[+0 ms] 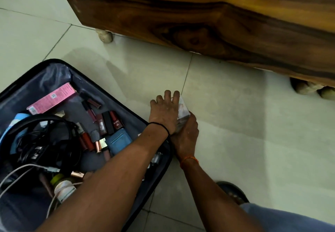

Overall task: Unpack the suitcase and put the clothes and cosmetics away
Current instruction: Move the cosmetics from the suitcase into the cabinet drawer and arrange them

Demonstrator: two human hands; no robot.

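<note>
A small clear container (183, 112) is clamped between both hands on the floor (235, 122), just past the suitcase (157, 133) rim at about 3 o'clock from its contents. The left hand (164, 112) is laid over the top, fingers spread, while the right hand (184, 133) is wrapped round its near side, probably to steady it. Lipsticks (108, 122), a pink box (52, 98) and cables (36, 141) are left in the suitcase at 9 o'clock.

Open suitcase (59, 79) at lower left of the floor (235, 122), holding a long box (51, 98) toward its far corner, cables (36, 141) near its left edge. Just beyond its right edge, a clear container (183, 112) between both hands. Wooden furniture (199, 17) behind.
</note>
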